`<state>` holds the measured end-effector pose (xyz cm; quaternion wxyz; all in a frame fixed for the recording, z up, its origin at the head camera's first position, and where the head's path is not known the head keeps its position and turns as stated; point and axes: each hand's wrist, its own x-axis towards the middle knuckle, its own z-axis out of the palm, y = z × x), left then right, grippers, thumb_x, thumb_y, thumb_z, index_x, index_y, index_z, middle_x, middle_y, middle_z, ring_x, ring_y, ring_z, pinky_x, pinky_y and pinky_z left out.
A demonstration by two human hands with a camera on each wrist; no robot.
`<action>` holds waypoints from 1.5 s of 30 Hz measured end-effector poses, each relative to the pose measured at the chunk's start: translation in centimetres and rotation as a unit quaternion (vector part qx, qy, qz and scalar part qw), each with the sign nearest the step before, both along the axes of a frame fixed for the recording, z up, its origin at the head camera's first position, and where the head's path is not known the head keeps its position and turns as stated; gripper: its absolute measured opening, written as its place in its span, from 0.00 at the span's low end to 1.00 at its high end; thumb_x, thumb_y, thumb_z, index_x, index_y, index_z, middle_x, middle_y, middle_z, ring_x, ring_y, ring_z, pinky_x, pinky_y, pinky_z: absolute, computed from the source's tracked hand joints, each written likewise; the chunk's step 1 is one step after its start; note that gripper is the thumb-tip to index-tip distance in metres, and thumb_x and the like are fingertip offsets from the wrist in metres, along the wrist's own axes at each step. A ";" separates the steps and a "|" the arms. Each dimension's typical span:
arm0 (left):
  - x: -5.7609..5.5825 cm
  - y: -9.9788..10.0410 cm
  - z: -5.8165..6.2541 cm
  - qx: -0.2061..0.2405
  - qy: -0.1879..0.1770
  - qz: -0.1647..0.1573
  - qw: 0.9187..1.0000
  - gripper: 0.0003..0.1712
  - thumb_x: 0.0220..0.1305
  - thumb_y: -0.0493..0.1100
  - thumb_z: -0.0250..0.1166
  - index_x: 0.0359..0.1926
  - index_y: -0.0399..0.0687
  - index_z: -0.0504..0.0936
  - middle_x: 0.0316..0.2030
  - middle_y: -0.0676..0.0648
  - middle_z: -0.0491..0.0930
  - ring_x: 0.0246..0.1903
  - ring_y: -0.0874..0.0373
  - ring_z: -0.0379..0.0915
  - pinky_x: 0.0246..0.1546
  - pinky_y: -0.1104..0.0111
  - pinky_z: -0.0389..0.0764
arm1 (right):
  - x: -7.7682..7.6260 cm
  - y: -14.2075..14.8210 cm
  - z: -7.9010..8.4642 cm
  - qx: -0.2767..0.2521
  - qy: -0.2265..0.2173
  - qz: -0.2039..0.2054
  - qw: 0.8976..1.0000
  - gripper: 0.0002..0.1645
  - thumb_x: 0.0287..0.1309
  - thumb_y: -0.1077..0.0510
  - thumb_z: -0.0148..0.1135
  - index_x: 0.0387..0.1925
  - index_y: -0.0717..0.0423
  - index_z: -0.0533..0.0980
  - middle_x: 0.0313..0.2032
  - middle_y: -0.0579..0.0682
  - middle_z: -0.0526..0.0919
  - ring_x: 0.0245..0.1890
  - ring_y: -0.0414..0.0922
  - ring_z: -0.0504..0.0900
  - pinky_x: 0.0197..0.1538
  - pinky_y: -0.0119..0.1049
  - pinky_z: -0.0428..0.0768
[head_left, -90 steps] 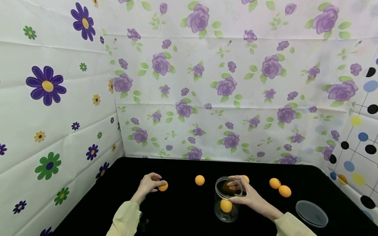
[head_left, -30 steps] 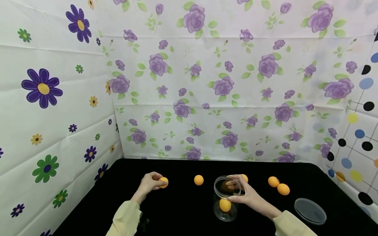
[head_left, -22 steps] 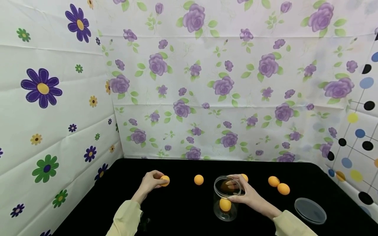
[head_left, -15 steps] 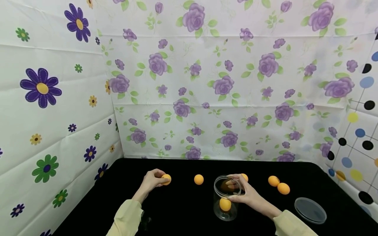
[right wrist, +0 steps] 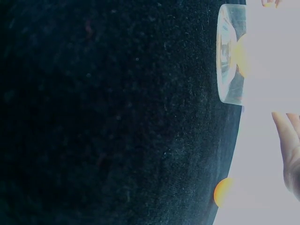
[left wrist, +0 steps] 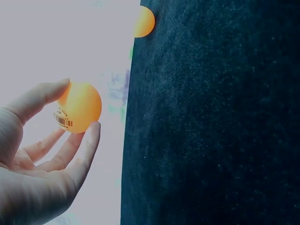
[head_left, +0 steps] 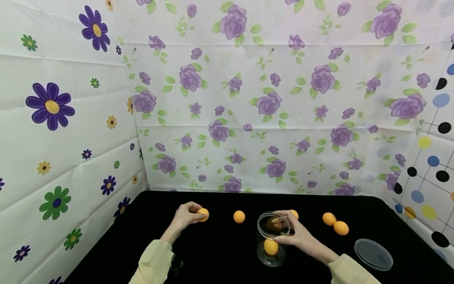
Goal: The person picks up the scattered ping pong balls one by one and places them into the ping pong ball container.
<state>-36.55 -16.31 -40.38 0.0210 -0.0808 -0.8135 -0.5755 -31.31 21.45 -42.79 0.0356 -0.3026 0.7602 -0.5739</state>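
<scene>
My left hand (head_left: 185, 216) pinches an orange ball (left wrist: 82, 107) (black print showing); my right hand (head_left: 298, 236) grips a clear jar (head_left: 263, 238); a loose ball (head_left: 239, 216) lies between.

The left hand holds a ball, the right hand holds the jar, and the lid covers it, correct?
The lid does not cover the jar: it lies on the table in the head view. The left hand does hold a ball, the right hand the jar.

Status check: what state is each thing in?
Jar, upright, open.
Jar ball, inside the jar.
Held ball, pinched.
Left hand, pinching held ball.
Right hand, holding jar near rim.
Lid, off, lying flat.
Middle ball, loose.
Half-hidden ball, behind right hand.
Rear right ball, loose.
Front right ball, loose.
</scene>
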 end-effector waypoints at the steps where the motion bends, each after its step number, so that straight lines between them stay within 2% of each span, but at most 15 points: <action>1: 0.0 0.1 0.0 0.002 0.000 0.000 1.000 0.15 0.50 0.35 0.69 0.39 0.32 0.77 0.33 0.43 0.75 0.31 0.53 0.74 0.34 0.58 0.77 | 0.0 0.0 0.0 0.000 0.001 -0.001 1.000 0.33 0.58 0.65 0.56 0.63 0.51 0.55 0.56 0.60 0.65 0.52 0.45 0.68 0.46 0.45 0.73; 6: 0.0 0.4 0.4 0.006 0.007 -0.006 1.000 0.16 0.50 0.34 0.69 0.40 0.31 0.77 0.33 0.42 0.75 0.31 0.53 0.75 0.33 0.58 0.78 | 0.0 0.0 0.0 0.000 -0.002 -0.003 1.000 0.34 0.58 0.64 0.56 0.63 0.51 0.55 0.56 0.60 0.65 0.52 0.42 0.69 0.46 0.45 0.72; 15: 0.3 0.7 1.2 0.028 -0.008 -0.044 0.999 0.18 0.52 0.37 0.68 0.42 0.30 0.76 0.35 0.41 0.75 0.32 0.52 0.75 0.36 0.59 0.77 | 0.1 0.0 0.0 0.008 -0.003 -0.008 1.000 0.33 0.58 0.62 0.57 0.63 0.50 0.56 0.56 0.59 0.65 0.51 0.42 0.69 0.45 0.45 0.73; 26: 0.6 1.5 1.9 0.034 0.010 -0.066 0.997 0.19 0.52 0.37 0.68 0.43 0.30 0.75 0.36 0.41 0.76 0.33 0.53 0.75 0.33 0.64 0.78 | 0.0 0.0 -0.1 0.006 -0.002 -0.009 1.000 0.34 0.58 0.63 0.57 0.63 0.50 0.56 0.56 0.59 0.65 0.52 0.45 0.68 0.45 0.45 0.72; 39: 0.5 2.5 2.5 0.034 0.024 -0.073 0.996 0.19 0.52 0.37 0.68 0.43 0.31 0.76 0.37 0.40 0.75 0.34 0.52 0.75 0.34 0.63 0.77 | 0.0 -0.1 -0.1 -0.002 -0.006 -0.004 1.000 0.34 0.58 0.63 0.57 0.63 0.49 0.56 0.56 0.59 0.65 0.52 0.43 0.69 0.45 0.46 0.73; 45: 0.6 3.2 2.8 0.017 0.036 -0.055 0.998 0.18 0.50 0.39 0.70 0.41 0.34 0.77 0.35 0.43 0.76 0.33 0.53 0.75 0.33 0.64 0.78 | 0.1 0.0 -0.1 0.001 -0.003 -0.007 1.000 0.34 0.58 0.63 0.58 0.63 0.49 0.56 0.56 0.59 0.65 0.52 0.46 0.68 0.44 0.45 0.73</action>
